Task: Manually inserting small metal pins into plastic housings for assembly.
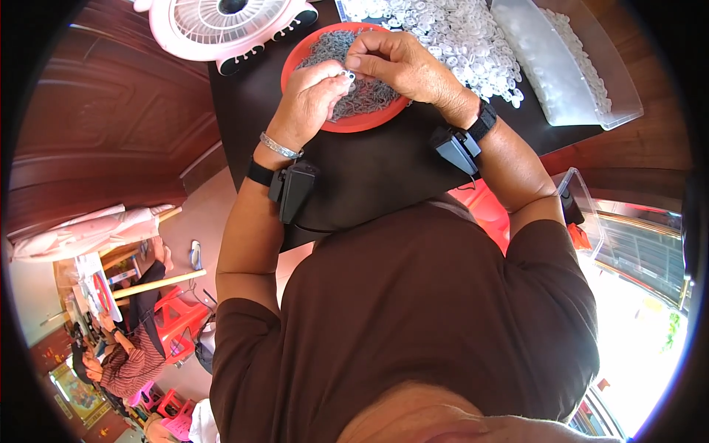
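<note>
My left hand (313,100) is closed on a small white plastic piece (348,75) with dark spots or holes, held up between thumb and fingers. Close beside that piece, the thumb and forefinger of my right hand (405,68) come together in a pinch. Whatever the right fingertips grip is too small to make out. Both hands are over a round red basin (353,127) filled with short grey cord-like strands (375,97). Behind my right hand spreads a big heap of small white plastic pieces (461,40), similar in colour to the held one.
A pink-and-white fan (221,29) stands at the far left of the black table (354,173). A clear plastic bin (554,81) with more white pieces lies at the far right. Off to the left, another person (133,362) sits near red stools (177,321).
</note>
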{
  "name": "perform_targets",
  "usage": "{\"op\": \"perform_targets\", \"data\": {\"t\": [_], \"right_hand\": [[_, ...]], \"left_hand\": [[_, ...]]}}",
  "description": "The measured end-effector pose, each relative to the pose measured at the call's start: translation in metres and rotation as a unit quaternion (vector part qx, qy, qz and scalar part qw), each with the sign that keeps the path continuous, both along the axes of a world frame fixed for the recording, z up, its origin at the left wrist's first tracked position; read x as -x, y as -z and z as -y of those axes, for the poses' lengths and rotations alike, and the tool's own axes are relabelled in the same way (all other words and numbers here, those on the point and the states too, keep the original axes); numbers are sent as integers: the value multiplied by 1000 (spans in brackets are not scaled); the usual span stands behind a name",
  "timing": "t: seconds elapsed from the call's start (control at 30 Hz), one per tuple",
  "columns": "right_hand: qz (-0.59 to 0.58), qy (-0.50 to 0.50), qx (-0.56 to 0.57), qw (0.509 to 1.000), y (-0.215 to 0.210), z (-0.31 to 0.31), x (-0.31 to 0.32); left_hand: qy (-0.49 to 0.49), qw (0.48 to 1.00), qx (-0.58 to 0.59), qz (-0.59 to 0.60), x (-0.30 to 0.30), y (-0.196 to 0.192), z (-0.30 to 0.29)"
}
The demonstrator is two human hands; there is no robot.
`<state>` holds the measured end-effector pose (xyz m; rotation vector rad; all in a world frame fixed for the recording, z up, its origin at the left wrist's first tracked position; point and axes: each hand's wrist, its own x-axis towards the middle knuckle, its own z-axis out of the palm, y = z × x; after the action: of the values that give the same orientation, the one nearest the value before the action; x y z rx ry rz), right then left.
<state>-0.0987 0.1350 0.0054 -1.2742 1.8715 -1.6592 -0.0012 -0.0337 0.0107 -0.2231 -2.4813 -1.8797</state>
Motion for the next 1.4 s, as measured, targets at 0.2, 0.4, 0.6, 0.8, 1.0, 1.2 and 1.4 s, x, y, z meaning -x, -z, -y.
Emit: {"op": "perform_targets", "data": {"t": [0.2, 0.4, 0.6, 0.8, 1.0, 1.2, 1.4], "right_hand": [[5, 5, 1, 1000, 3, 1, -1], [4, -12, -10, 1000, 2, -1, 2], [-4, -16, -17, 1000, 3, -1, 2], [-20, -2, -14, 1000, 4, 1, 1], [-8, 25, 2, 1000, 2, 2, -3], [66, -10, 14, 998, 5, 2, 0], [-4, -13, -25, 1000, -2, 0, -1]], "left_hand": [[-3, 1000, -1, 14, 0, 0, -1], [-11, 1000, 10, 11, -1, -1, -1], [1, 1000, 5, 8, 0, -2, 0], [-4, 1000, -8, 10, -1, -1, -3], [-22, 1000, -15, -2, 0, 1, -3], [-25, 1000, -16, 1, 1, 3, -1], [-16, 1000, -4, -21, -1, 1, -4]]}}
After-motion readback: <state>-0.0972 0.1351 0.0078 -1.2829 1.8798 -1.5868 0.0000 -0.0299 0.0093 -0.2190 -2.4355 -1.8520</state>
